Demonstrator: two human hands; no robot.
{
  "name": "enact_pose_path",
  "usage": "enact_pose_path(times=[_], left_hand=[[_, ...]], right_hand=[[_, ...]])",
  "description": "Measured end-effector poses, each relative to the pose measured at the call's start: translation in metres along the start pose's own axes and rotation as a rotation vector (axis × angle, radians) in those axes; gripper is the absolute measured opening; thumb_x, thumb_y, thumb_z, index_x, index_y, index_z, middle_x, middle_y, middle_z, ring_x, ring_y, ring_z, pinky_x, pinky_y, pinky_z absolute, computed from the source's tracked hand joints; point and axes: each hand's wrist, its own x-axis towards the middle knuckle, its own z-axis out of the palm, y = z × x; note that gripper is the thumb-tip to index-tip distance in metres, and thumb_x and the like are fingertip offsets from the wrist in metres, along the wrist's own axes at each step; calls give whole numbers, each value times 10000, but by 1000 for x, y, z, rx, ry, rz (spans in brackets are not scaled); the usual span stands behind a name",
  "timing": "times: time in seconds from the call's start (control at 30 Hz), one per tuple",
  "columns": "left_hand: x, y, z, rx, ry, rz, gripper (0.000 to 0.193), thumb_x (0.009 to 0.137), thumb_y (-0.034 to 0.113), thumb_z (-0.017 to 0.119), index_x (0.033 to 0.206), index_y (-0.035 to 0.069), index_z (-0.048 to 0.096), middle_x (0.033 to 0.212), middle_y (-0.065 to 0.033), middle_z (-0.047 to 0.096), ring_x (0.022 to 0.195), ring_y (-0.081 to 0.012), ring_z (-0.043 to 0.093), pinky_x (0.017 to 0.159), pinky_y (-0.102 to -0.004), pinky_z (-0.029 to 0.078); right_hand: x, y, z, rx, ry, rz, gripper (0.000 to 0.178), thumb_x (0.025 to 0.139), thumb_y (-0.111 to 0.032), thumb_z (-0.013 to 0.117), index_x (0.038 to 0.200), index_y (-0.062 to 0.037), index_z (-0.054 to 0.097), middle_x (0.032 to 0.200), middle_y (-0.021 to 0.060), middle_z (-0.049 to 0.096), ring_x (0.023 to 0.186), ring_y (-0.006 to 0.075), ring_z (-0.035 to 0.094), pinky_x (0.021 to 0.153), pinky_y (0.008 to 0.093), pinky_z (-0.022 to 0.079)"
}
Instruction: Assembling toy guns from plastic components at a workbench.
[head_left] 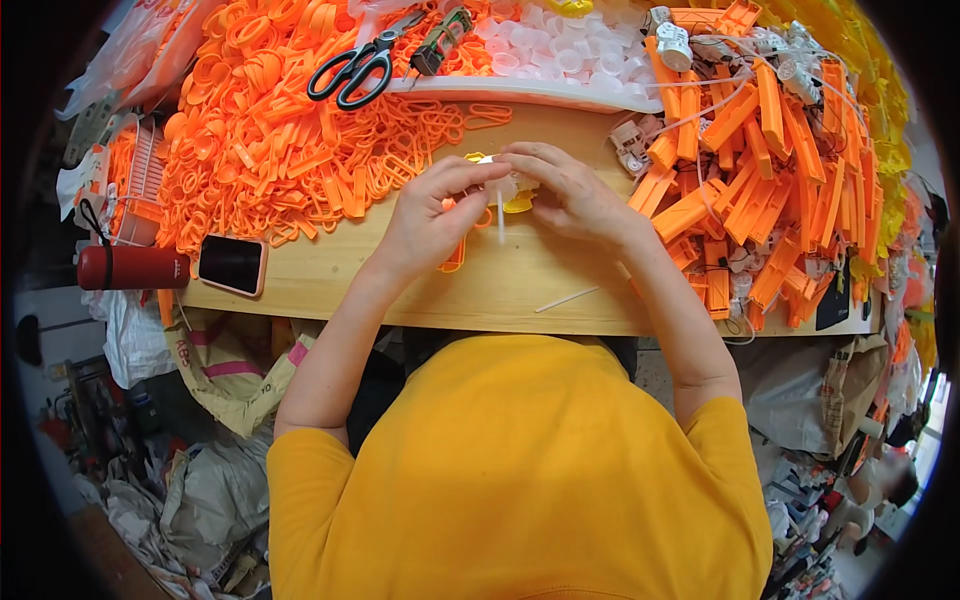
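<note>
My left hand (432, 222) and my right hand (580, 200) meet over the middle of the table, fingers bent inward. Between the fingertips is a small translucent white plastic part (510, 186), mostly covered by the fingers. A thin white tube (501, 220) points down from it toward me. Yellow plastic (518, 203) shows just below the part; whether it is joined to it I cannot tell. An orange plastic loop-shaped piece (454, 256) lies under my left hand. To the right, nearer me, a thin white stick (567, 299) rests on the wood.
A large heap of orange plastic parts (270, 130) covers the left. Scissors (362, 66) lie by a tray (540, 92) of translucent cups. Orange housings with white motors (760, 150) pile up on the right. A phone (232, 265) and red bottle (133, 268) are at left.
</note>
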Motion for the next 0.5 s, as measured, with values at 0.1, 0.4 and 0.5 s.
enact_pose_path(times=[0.1, 0.4, 0.5], left_hand=[[6, -8, 5, 466, 82, 287, 275, 831, 8, 623, 1097, 57, 678, 947, -90, 640, 860, -203, 632, 755, -291, 497], [13, -10, 6, 788, 41, 532, 212, 766, 34, 681, 968, 96, 681, 916, -77, 679, 855, -280, 621, 761, -384, 474], [15, -8, 6, 842, -15, 530, 201, 762, 28, 681, 953, 95, 678, 896, -69, 685, 851, -282, 623, 762, -387, 479]], right_hand=[[3, -1, -1, 15, -13, 6, 601, 700, 28, 682, 1270, -89, 532, 1304, 146, 511, 1190, 337, 517, 961, 381, 473], [3, 4, 2, 149, 0, 33, 628, 682, 81, 690, 1269, -85, 543, 1248, 192, 525, 1107, 358, 564, 865, 370, 530], [3, 5, 4, 145, 1, 44, 616, 681, 81, 684, 1260, -79, 548, 1241, 193, 529, 1093, 361, 572, 857, 370, 533]])
